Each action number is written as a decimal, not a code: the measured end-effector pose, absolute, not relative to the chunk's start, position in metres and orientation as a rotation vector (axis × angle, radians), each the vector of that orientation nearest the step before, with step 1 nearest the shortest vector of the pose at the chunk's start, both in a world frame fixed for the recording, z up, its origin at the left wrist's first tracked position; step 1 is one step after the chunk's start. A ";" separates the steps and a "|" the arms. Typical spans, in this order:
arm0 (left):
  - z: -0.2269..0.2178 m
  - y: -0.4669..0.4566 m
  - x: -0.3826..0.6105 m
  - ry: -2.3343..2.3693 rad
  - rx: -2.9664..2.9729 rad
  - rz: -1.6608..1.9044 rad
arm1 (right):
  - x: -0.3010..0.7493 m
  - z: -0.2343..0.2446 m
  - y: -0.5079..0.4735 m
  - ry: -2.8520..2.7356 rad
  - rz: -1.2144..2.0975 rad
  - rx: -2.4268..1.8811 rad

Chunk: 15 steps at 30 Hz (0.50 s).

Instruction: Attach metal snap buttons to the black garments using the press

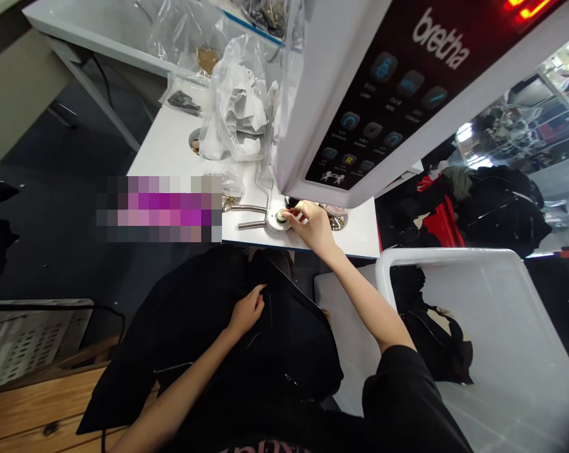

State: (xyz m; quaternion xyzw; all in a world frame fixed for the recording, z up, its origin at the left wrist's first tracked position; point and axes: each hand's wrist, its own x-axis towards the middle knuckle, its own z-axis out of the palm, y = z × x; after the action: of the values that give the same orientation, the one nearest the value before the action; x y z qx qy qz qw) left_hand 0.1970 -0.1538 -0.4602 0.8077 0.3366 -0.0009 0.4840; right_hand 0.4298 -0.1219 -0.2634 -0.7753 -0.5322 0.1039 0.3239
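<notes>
My right hand (311, 228) reaches to the white table's front edge, thumb and fingers pinched together at the small round die (281, 216) of the press machine. Whatever lies between those fingertips is too small to make out. Two coiled metal springs (250, 208) stick out to the left of the die. Across my lap lies a black garment (293, 333) with a thin light edge line. On top of it rests my left hand (248, 313), its fingers curled into the cloth.
The machine's head with a button panel (359, 119) overhangs the table (159, 151). Clear plastic bags (241, 100) stand behind the die. Metal pieces fill a round recess (338, 221) at the right. A white bin (496, 302) holds dark cloth. A blurred patch covers the left front.
</notes>
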 end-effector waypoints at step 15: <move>-0.465 -0.155 0.196 0.814 1.994 -0.014 | 0.431 -0.267 -0.126 -1.426 0.274 -1.913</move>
State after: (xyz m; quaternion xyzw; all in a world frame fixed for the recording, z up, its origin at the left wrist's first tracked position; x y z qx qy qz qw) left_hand 0.1962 -0.1548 -0.4649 0.8152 0.3329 -0.0056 0.4739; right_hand 0.4305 -0.1263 -0.2666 -0.7427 -0.5535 0.1065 0.3615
